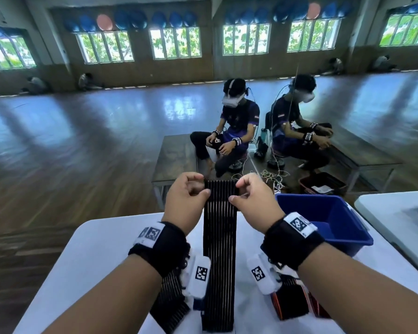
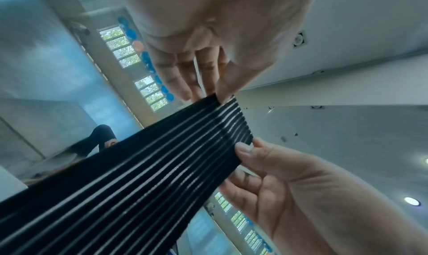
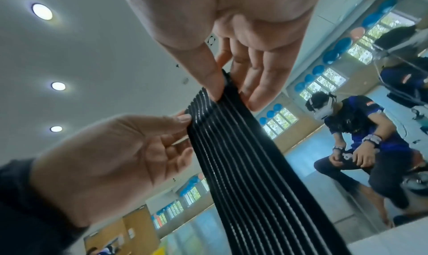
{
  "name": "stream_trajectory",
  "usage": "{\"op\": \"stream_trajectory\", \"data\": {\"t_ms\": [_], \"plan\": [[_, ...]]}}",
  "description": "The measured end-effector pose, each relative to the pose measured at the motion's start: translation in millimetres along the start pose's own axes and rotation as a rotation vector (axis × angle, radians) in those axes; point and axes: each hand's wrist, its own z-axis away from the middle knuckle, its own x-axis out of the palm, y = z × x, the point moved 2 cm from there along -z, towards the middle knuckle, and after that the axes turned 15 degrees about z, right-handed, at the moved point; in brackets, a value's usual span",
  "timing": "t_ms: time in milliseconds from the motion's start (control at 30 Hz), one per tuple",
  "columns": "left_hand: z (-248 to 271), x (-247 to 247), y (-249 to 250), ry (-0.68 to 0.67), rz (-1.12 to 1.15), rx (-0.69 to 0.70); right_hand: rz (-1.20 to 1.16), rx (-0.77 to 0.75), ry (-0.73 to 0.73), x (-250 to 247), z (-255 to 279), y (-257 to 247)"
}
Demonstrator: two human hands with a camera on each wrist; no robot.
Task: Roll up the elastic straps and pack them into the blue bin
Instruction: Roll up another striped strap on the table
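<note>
Your left hand [image 1: 186, 198] and right hand [image 1: 253, 201] each pinch a top corner of the elastic strap [image 1: 219, 249], holding it taut above the table [image 1: 101, 249], probably to start rolling; the blue bin [image 1: 336, 220] waits at the right edge.

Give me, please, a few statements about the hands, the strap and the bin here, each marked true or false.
1. Both hands pinch the top end of the black striped strap. True: the left hand and right hand each hold a corner.
2. The strap is already rolled into a tight coil. False: it hangs flat and unrolled.
3. The blue bin stands to the person's right on the white table. True.
4. The right hand rests inside the bin. False: it is raised, holding the strap.
5. More dark straps lie on the table beneath the wrists. True.
</note>
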Motion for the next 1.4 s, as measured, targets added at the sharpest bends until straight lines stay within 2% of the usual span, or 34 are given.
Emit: {"op": "stream_trajectory", "data": {"t_ms": [100,200,267,400,533,733,800,967,1133,1233,1333,1400], "plan": [[-18.3,2.7,16.5,0.005,-0.045,0.097,0.064,-0.043,0.054,-13.6,-19.9,-12.4],[-27.2,2.4,44.0,-0.035,-0.035,0.213,0.022,-0.157,0.15,-38.7,-31.3,-32.0],[-24.2,-0.2,57.5,-0.065,-0.036,0.271,0.025,-0.227,0.152,-47.7,-29.0,-39.4],[-2.2,-9.5,44.6,-0.139,-0.086,0.261,0.122,-0.305,0.112,-37.0,-10.3,-23.9],[44.0,-22.8,-15.3,-0.235,-0.272,0.116,0.242,-0.215,-0.086,3.0,35.3,25.8],[150.8,-42.5,-122.7,-0.534,-0.515,-0.217,0.425,-0.12,-0.52,68.4,134.5,110.8],[180.8,-43.8,-144.5,-0.617,-0.559,-0.279,0.452,-0.099,-0.631,82.0,164.5,128.4],[227.2,-40.2,-163.0,-0.737,-0.619,-0.39,0.51,-0.041,-0.762,94.9,213.3,152.6],[254.2,-45.7,-171.6,-0.832,-0.615,-0.387,0.556,-0.067,-0.88,92.6,243.4,157.0],[261.2,-44.6,-172.8,-0.867,-0.581,-0.368,0.581,-0.081,-0.944,89.1,248.1,154.3],[256.4,-45.7,-169.9,-0.9,-0.532,-0.427,0.58,-0.095,-1.011,84.2,242.6,152.9],[242.8,-47.8,-165.7,-0.882,-0.521,-0.433,0.559,-0.037,-1.063,77.6,233.1,149.1]]}}
